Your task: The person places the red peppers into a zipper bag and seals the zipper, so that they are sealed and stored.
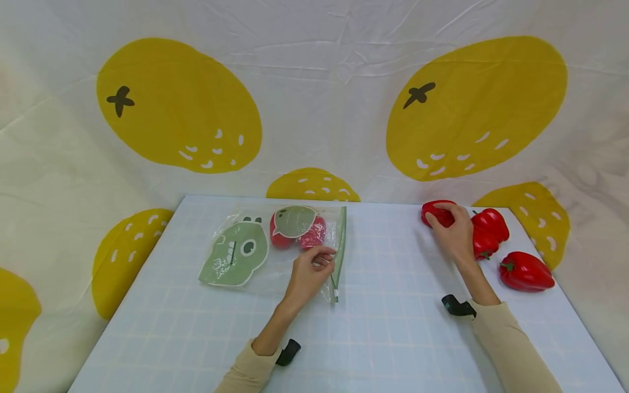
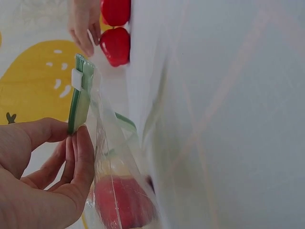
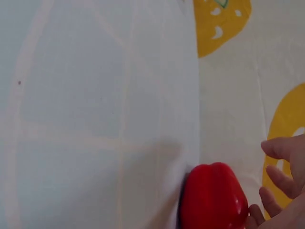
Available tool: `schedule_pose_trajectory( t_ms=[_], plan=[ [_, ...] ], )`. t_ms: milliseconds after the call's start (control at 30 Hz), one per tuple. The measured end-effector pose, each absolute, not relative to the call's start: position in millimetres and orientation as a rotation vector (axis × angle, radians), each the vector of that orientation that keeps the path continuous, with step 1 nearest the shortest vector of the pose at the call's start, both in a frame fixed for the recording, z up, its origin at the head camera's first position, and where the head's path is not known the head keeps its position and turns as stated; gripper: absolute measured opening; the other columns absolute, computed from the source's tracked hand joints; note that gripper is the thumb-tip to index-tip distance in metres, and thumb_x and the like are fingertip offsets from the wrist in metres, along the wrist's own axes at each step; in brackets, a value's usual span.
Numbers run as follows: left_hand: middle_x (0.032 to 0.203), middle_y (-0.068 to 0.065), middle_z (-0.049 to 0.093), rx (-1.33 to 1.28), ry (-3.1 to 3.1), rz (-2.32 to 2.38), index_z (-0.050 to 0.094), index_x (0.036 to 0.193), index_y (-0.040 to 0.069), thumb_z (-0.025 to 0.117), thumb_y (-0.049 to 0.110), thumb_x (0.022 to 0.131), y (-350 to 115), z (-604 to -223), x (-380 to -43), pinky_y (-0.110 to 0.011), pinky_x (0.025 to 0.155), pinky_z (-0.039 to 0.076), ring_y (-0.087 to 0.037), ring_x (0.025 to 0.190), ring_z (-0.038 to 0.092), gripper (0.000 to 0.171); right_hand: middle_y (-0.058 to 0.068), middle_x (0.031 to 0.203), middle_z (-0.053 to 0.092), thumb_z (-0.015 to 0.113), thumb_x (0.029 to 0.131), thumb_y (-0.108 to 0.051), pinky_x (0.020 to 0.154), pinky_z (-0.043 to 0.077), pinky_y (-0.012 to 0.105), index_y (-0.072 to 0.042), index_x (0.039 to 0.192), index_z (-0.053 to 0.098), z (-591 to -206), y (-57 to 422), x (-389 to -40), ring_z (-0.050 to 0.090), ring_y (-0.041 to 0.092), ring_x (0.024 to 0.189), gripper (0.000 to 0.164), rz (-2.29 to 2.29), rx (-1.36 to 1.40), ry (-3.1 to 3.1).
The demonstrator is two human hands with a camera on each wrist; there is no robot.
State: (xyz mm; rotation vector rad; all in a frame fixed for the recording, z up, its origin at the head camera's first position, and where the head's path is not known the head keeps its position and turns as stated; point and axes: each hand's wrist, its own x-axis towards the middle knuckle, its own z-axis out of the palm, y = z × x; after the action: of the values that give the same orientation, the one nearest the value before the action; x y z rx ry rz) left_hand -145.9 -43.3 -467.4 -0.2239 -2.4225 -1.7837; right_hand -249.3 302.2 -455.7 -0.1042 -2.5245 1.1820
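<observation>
Now the left hand [image 1: 310, 270] pinches the green zip strip [image 1: 342, 240] of a clear bag [image 1: 282, 263], which lies by the far edge of the table [image 1: 378, 327] with red items [image 1: 314, 233] inside. Near that same edge, further right, the right hand [image 1: 454, 232] reaches to a red pepper [image 1: 444, 218], thumb and fingers apart, not gripping; whether they touch is unclear. Two peppers [image 1: 491, 225] sit together near the far right corner, another pepper [image 1: 527, 271] beside the right edge.
</observation>
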Motion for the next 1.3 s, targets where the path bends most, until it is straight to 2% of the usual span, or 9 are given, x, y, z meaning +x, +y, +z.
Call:
schedule_pose_trajectory(
  t_ms=[500,767,1033,1300],
  plan=[
    [0.098,-0.009,0.071,-0.242,-2.421,-1.789,0.072,0.111,0.002,0.071,0.000,0.093,-43,-467,-144,-0.018,0.076,0.056,-0.021,0.089,0.066,0.019,0.031,0.146,0.044,0.073,0.091,-0.008,0.099,0.043,0.071,0.003,0.139,0.056,-456,316,-263,0.032,0.049,0.139,0.052,0.990,0.004,-2.658],
    [0.099,-0.009,0.071,-0.241,-2.432,-1.784,0.072,0.112,0.003,0.071,0.001,0.093,-44,-466,-143,-0.020,0.078,0.057,-0.021,0.089,0.066,0.019,0.035,0.148,0.038,0.072,0.088,0.002,0.097,0.043,0.073,0.009,0.144,0.049,-452,322,-265,0.027,0.053,0.139,0.061,0.883,0.048,-2.782],
    [0.100,-0.009,0.071,-0.252,-2.429,-1.789,0.072,0.113,0.003,0.071,0.001,0.093,-44,-467,-143,-0.021,0.079,0.057,-0.022,0.090,0.066,0.019,0.034,0.145,0.043,0.074,0.087,0.003,0.095,0.045,0.072,0.009,0.144,0.049,-449,324,-269,0.032,0.052,0.133,0.063,0.785,0.101,-2.798],
    [0.098,-0.009,0.071,-0.272,-2.416,-1.788,0.072,0.112,0.002,0.070,0.000,0.093,-42,-468,-145,-0.019,0.077,0.056,-0.022,0.088,0.066,0.019,0.035,0.144,0.042,0.073,0.088,0.006,0.100,0.042,0.072,0.010,0.145,0.047,-449,325,-270,0.034,0.053,0.135,0.063,0.785,0.139,-2.816]
  ],
)
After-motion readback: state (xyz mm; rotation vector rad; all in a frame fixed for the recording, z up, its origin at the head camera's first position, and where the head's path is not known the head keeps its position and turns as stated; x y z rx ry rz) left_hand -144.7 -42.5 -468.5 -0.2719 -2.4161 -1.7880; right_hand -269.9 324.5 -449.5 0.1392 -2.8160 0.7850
